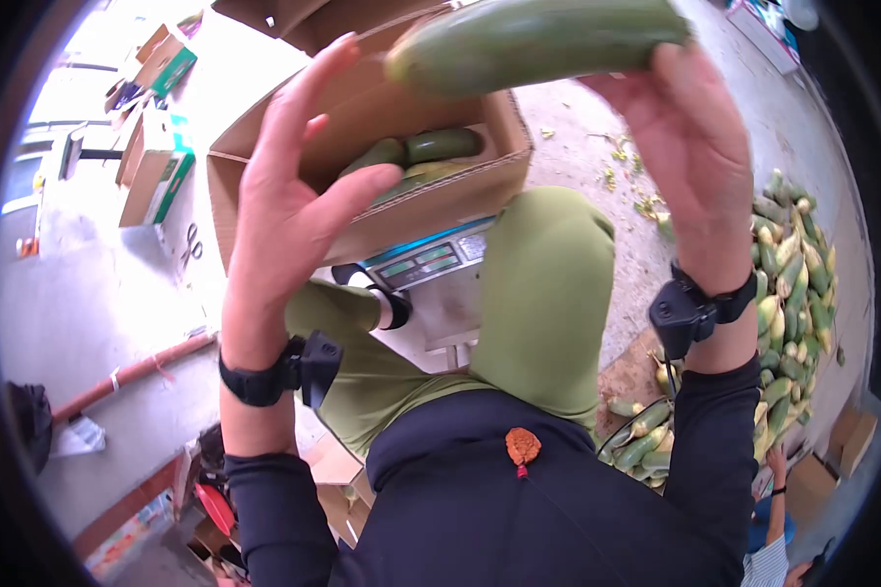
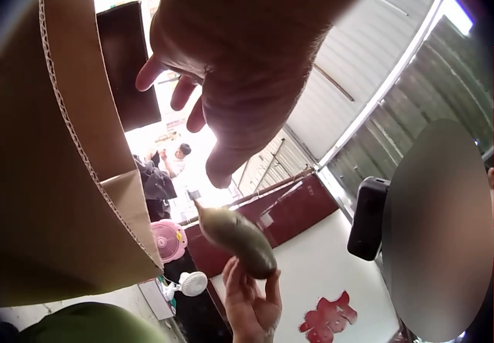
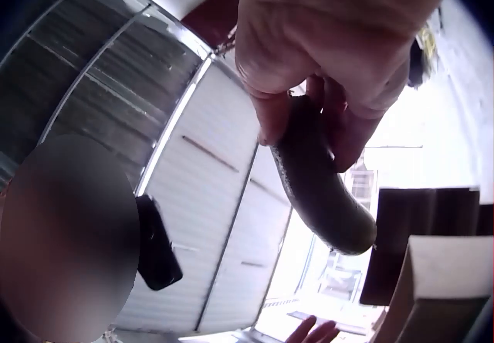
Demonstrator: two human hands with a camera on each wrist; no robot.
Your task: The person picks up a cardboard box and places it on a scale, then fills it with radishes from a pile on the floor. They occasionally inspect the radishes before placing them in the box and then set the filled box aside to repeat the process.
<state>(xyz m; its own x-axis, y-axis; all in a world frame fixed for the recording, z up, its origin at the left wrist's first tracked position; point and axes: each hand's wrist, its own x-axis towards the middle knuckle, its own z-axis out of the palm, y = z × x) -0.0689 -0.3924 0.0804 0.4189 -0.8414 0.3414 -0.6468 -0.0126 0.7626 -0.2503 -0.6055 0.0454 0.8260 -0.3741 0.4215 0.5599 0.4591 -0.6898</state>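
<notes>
A thick green cucumber hangs over the far right part of an open cardboard box. My right hand grips its right end, the thumb on one side and fingertips on the other, as the right wrist view also shows. My left hand holds nothing; its fingers and thumb are spread above the box's left side, apart from the cucumber's pale tip. Inside the box lie several more green cucumbers, partly hidden by my left hand and the front wall.
Below the box is a scale with a display panel, between my knees. A large pile of cucumbers covers the floor at right, with more cucumbers near my right hip. Scissors and a red pipe lie at left.
</notes>
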